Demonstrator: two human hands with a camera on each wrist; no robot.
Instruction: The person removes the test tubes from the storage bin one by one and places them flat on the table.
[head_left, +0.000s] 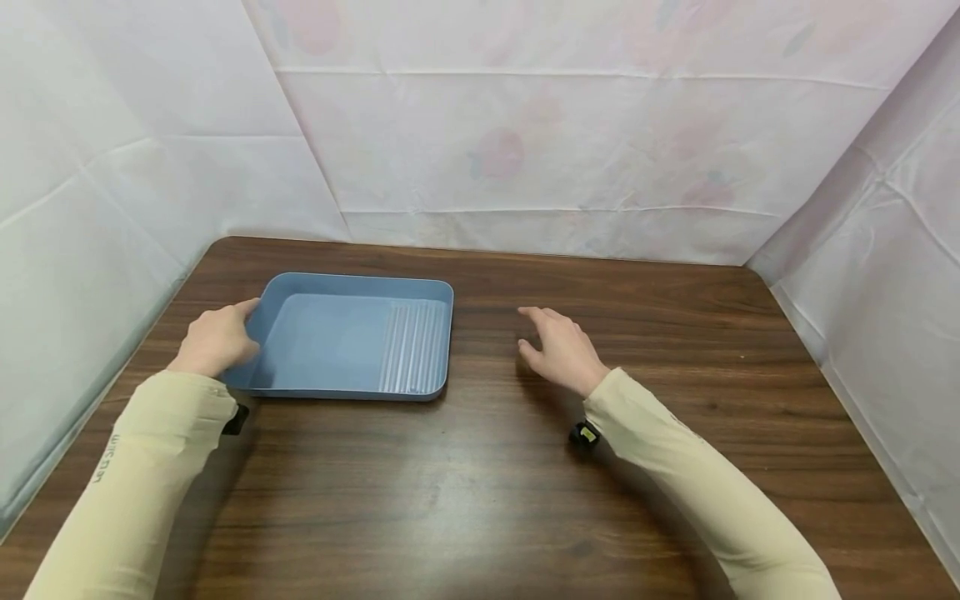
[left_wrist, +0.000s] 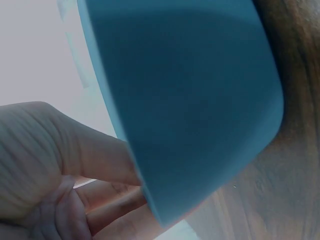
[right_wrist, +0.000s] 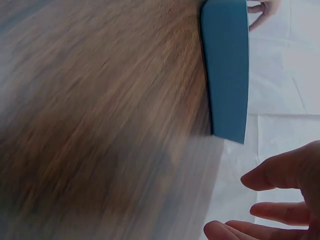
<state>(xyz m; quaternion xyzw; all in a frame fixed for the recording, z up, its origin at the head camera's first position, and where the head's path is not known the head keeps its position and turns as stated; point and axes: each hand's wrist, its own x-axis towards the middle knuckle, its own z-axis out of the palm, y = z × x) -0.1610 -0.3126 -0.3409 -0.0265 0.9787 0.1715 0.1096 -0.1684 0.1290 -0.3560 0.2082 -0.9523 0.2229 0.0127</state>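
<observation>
From the head view, my left hand (head_left: pixel 216 340) grips the left end of a shallow, blue, rectangular plastic-looking tray (head_left: pixel 322 342) on the dark wood-grain table (head_left: pixel 435 492); I judge I'm positioning it. The left wrist view shows my thumb (left_wrist: pixel 100 155) and fingers pinching its rim. In the right wrist view, my right hand (right_wrist: pixel 292 200) gapes wide, empty, apart from the tray; an even shift calls for gripping its right end.

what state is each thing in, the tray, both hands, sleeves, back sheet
blue tray: right way up on the table, open-topped
left hand: gripping the tray's left end
right hand: apart from the tray, fingers spread, holding nothing
left sleeve: down to the wrist, wrinkled
right sleeve: down to the wrist, wrinkled
back sheet: upright behind the table, creased
</observation>
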